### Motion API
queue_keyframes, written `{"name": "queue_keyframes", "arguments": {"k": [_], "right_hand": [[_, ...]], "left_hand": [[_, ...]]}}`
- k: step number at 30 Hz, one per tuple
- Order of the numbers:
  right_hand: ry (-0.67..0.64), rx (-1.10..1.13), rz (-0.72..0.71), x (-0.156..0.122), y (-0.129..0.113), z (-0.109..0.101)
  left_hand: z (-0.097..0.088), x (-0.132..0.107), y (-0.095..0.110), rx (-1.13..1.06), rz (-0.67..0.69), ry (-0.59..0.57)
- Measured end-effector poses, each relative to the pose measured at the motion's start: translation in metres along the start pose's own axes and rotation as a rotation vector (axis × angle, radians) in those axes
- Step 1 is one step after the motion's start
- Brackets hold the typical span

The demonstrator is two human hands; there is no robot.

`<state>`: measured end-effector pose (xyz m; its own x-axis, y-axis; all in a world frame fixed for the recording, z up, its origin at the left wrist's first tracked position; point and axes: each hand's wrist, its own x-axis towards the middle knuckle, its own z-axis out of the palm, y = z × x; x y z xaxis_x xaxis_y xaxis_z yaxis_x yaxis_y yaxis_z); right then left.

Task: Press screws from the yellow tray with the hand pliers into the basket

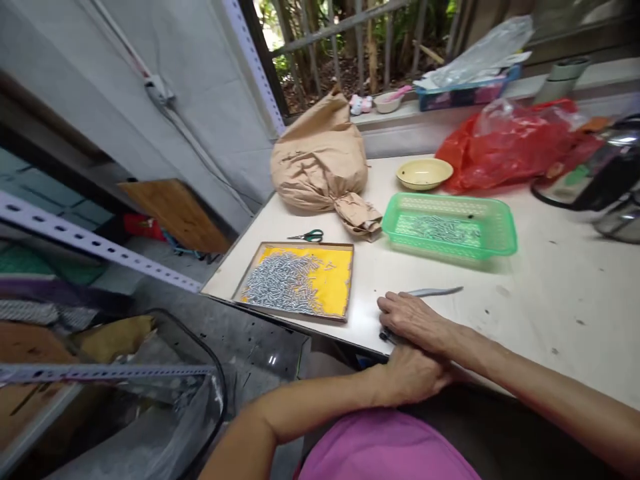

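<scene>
My right hand (pixel 411 316) rests at the table's front edge with its fingers curled down; what they close on, if anything, is hidden. A small black-ended piece (pixel 384 335) pokes out beneath it. Just behind the knuckles lies a thin grey pointed strip (pixel 437 291); I cannot tell whether the hand touches it. My left hand (pixel 417 375) is bent in below the right wrist, its fingers out of sight. Left of the hands, a shallow cardboard tray (pixel 350 283) lined in yellow carries a heap of small silvery metal pins (pixel 283 280).
Green-handled scissors (pixel 314 236) lie behind the tray. A green plastic basket (pixel 450 252) contains more small metal pieces. Farther back are a brown paper sack (pixel 320 160), a yellow bowl (pixel 424 175) and a red plastic bag (pixel 515 150). A metal kettle (pixel 620 180) stands far right.
</scene>
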<state>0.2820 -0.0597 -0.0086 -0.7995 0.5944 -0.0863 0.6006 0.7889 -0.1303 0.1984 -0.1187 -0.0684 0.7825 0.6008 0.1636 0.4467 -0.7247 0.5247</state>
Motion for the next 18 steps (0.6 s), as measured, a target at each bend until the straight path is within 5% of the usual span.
{"name": "queue_keyframes", "arguments": {"k": [4, 8, 10, 13, 16, 18], "right_hand": [[0.037, 0.057, 0.003, 0.013, 0.001, 0.0], [0.334, 0.156, 0.161, 0.009, 0.026, -0.024], [0.502, 0.128, 0.265, 0.0, 0.053, -0.042], [0.569, -0.017, 0.508, -0.016, 0.098, -0.063], [0.503, -0.126, 0.675, -0.032, 0.123, -0.069], [0.467, -0.099, 0.659, -0.042, 0.116, -0.061]], "left_hand": [[0.002, -0.003, 0.001, 0.034, 0.039, 0.019], [-0.034, -0.016, -0.01, 0.109, 0.078, 0.101], [-0.067, -0.024, -0.029, 0.182, -0.083, 0.225], [-0.118, -0.032, -0.07, 0.37, -0.429, 0.348], [-0.153, -0.035, -0.111, 0.499, -0.583, 0.258], [-0.163, -0.035, -0.132, 0.52, -0.621, 0.167]]}}
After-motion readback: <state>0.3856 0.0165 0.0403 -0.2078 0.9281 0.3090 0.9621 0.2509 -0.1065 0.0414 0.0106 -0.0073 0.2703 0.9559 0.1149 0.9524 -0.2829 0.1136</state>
